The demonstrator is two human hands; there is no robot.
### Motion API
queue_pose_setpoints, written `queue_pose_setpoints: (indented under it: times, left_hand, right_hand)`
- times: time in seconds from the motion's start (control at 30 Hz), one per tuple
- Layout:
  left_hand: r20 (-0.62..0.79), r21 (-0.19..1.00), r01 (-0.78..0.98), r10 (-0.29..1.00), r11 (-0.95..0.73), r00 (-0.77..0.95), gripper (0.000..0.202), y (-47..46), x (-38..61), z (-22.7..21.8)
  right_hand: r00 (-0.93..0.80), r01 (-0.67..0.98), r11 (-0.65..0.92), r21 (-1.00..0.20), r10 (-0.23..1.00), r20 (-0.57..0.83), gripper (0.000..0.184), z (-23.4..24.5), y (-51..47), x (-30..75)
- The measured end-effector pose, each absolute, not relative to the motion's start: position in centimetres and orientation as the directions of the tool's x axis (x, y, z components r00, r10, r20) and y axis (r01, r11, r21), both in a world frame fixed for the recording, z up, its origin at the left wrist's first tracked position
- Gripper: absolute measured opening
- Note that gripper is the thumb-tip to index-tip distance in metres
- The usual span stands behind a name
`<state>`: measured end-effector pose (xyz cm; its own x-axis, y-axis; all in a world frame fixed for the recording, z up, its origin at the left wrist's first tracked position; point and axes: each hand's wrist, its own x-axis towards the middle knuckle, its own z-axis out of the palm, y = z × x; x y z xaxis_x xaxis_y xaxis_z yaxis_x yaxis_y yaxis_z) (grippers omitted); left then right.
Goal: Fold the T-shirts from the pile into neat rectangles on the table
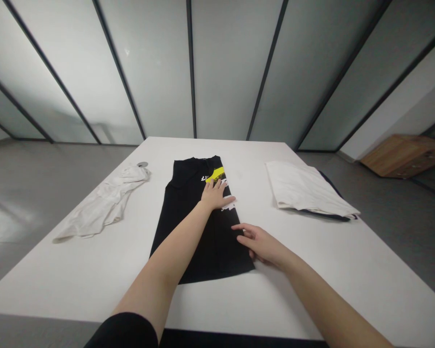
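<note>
Apparently left hand (213,195) on black T-shirt (221,251)

**A:** Print on the black T-shirt (190,179)?
**B:** Left hand (213,194) lies over it. White lettering and yellow band show only in fragments, unreadable.
**A:** Right hand (259,244)?
**B:** Fingers (243,228) at the shirt's right edge. Can't tell whether any sit under the fabric.
**A:** Right side?
**B:** Dark cloth (326,216) mostly hidden under folded white cloth (304,188). Wooden cabinet (406,155) cut off by the right edge.
**A:** Far left?
**B:** Metal disc (142,164) beyond crumpled white cloth (105,205), too small to identify.
**A:** Near?
**B:** Black sleeve (123,332) cut off by the bottom edge.
</note>
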<state>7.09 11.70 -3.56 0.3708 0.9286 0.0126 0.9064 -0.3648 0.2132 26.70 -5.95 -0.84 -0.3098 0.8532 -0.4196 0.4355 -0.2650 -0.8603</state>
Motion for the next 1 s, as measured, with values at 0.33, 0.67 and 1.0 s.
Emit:
queue_pose_setpoints:
  times: [0.33,0.67,1.0]
  left_hand:
    - [-0.049,0.22,0.923,0.942,-0.315,0.333,0.099,11.8,7.9,-3.1]
    - [-0.112,0.306,0.943,0.979,-0.13,0.171,0.097,10.8,12.9,-2.5]
    - [0.065,0.333,0.901,0.96,-0.278,0.272,0.074,11.2,8.3,-3.0]
  right_hand:
    - [-0.5,0.482,-0.219,-0.848,0.726,-0.472,0.034,0.5,-5.7,28.8]
    - [-0.368,0.532,-0.239,-0.812,0.799,-0.476,0.027,2.1,-4.4,38.6]
    - [-0.085,0.767,-0.115,-0.631,0.957,-0.278,0.037,0.5,-2.9,42.1]
